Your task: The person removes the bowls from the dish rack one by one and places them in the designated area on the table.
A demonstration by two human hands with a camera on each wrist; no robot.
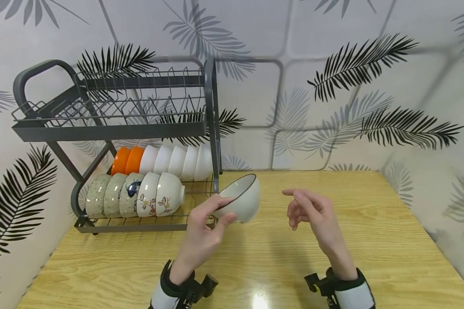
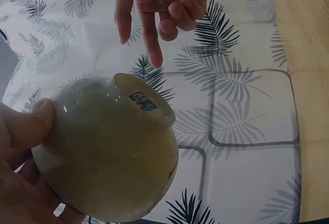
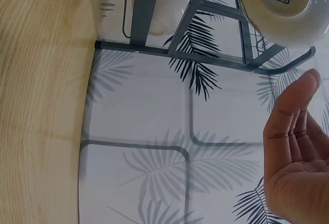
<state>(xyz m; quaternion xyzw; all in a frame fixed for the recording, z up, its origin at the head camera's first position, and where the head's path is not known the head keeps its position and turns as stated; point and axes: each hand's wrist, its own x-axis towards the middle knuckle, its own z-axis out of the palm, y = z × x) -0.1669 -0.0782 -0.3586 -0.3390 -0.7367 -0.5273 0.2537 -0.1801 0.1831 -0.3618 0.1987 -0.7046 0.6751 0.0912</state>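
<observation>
My left hand pinches a white bowl by its side, thumb outside and fingers at the dark rim. The bowl is held tilted above the table, just right of the dish rack. In the left wrist view, the foot of the bowl points up toward my other hand and bears a dark square stamp. My right hand hovers to the right, apart from the bowl and holding nothing. Its index finger reaches toward the bowl while the other fingers hang loosely bent.
On the rack's lower tier stand orange bowls, white bowls, speckled bowls and flower-patterned bowls in two rows. The wire upper tier overhangs them. A leaf-patterned wall rises behind the wooden table.
</observation>
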